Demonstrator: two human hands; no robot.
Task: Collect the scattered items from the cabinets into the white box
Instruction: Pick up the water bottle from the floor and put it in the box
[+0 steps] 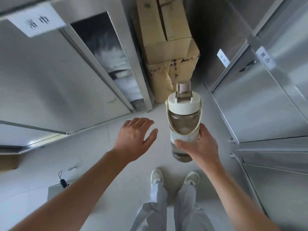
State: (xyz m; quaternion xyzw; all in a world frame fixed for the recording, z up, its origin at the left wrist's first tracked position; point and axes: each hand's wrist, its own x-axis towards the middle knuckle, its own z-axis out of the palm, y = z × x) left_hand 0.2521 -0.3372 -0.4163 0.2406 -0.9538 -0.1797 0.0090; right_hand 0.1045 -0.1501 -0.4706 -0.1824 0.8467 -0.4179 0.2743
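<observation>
The right hand (202, 148) grips the bottle (183, 125) upright for carrying; the left hand (135, 137) hovers alongside, fingers (143, 121) relaxed and empty.

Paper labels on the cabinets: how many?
3. One paper label on the left cabinet; two on the right cabinets: a smaller one, a bigger one. Others may be hidden.

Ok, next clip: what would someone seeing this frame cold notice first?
The eye goes first to the water bottle at mid-frame. It has a smoky clear body, a cream lid and a carry strap, and the right hand holds it upright by its lower body. To its left, the left hand hovers open above the floor. Stacked cardboard boxes close off the far end of the narrow aisle between steel cabinets.
</observation>
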